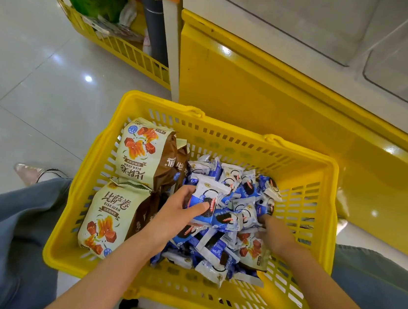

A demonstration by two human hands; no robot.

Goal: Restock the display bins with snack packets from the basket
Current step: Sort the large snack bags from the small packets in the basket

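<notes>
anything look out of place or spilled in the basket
Nothing spilled or torn. One oddity: a small cream packet with orange print lies in the blue-and-white packets, beside the right hand, apart from the big cream bags on the basket's left.

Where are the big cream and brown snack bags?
Head view: the big bags lie at the yellow plastic basket's left end, beside the left hand and small blue packets.

Two yellow baskets, near basket (229, 128) and far basket (123, 49), left hand (177, 215) and right hand (274, 233), at least three big cream bags (139, 151), uncounted heap of blue-white packets (230, 183).
</notes>
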